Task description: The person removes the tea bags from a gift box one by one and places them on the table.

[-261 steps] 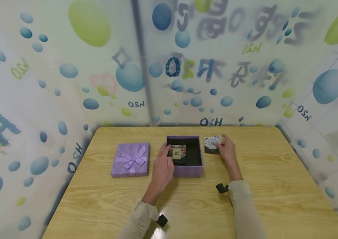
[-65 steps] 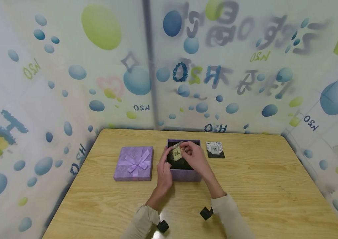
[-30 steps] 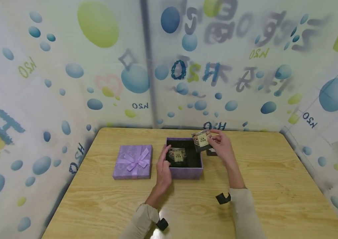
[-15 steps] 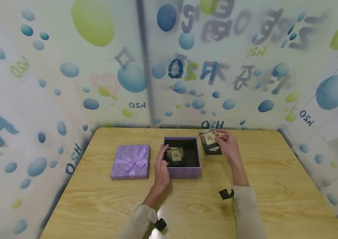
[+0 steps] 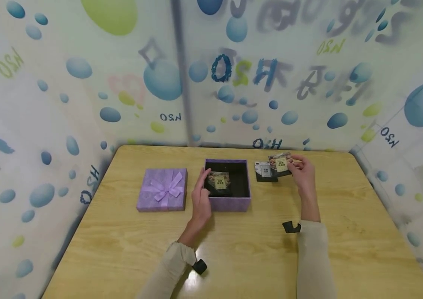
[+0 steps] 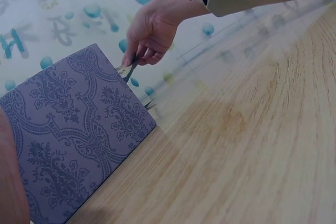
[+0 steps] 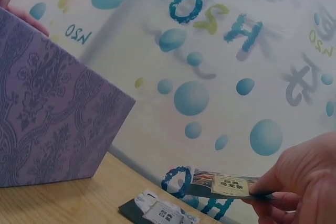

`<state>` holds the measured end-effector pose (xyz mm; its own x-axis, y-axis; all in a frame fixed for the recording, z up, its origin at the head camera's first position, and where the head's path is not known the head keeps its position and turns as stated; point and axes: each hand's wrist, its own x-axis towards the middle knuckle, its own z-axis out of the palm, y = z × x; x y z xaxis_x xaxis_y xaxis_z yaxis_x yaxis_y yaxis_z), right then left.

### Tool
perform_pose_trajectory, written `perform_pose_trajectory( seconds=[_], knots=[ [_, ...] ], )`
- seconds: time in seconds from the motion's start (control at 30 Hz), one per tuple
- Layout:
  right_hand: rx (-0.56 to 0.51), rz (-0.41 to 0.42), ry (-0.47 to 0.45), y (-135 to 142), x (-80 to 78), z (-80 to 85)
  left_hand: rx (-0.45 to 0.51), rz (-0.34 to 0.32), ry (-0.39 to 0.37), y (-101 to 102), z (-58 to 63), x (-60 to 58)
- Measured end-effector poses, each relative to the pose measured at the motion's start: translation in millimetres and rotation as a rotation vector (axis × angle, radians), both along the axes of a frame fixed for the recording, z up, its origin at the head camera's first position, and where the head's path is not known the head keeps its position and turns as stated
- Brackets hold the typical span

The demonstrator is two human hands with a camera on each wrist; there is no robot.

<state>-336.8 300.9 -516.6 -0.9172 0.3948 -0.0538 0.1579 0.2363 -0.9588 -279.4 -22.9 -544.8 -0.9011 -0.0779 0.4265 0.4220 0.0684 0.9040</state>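
In the head view, my left hand [image 5: 201, 199] rests along the left wall of an uncovered purple box [image 5: 230, 204], its fingers fairly straight at the rim. One black tea sachet [image 5: 219, 182] with a pale label lies inside. Right of the box, my right hand [image 5: 304, 172] pinches a matching oolong tea sachet [image 5: 281, 162] by its right edge, held above the table. The right wrist view shows this sachet [image 7: 223, 183] nearly level between thumb and fingers. A white-and-black tea sachet [image 7: 163, 214] lies on the table below and left of it.
The purple lid [image 5: 163, 189] with a ribbon bow lies left of the box on the wooden table [image 5: 241, 257]. A patterned wall [image 5: 226, 124] stands behind the table's far edge. Black wrist cameras [image 5: 199, 266] jut from both sleeves.
My right hand has lifted an oolong sachet from the box and carried it right, past the white-and-black sachet, which is uncovered again. My left hand stays at the box's left side.
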Motion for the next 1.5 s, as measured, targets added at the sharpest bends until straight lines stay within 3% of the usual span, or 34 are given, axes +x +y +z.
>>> perform_pose_trajectory(
  seconds=[0.2,0.53,0.87,1.0,1.2,1.5],
  knots=[
    [0.04,-0.045,-0.017,4.4,-2.6,-3.2,0.006,-0.004,0.015,0.1,5.6,-2.0],
    [0.079,-0.133,-0.053,14.2,1.6,-25.7,-0.006,-0.008,0.013,-0.6,4.0,-0.1],
    [0.294,-0.312,0.046,15.1,-7.4,-67.7,-0.004,-0.011,0.013,-1.6,2.6,-0.6],
    [0.325,-0.351,0.088,13.7,-8.5,-79.0,-0.026,0.006,0.02,-0.2,-2.2,-2.3],
    [0.403,-0.367,0.096,8.3,-6.5,-79.4,-0.016,-0.01,-0.024,-2.2,4.0,1.3],
    [0.475,-0.375,0.061,4.5,-6.0,-77.4,-0.013,-0.006,-0.002,-2.6,4.3,1.9]
  ],
)
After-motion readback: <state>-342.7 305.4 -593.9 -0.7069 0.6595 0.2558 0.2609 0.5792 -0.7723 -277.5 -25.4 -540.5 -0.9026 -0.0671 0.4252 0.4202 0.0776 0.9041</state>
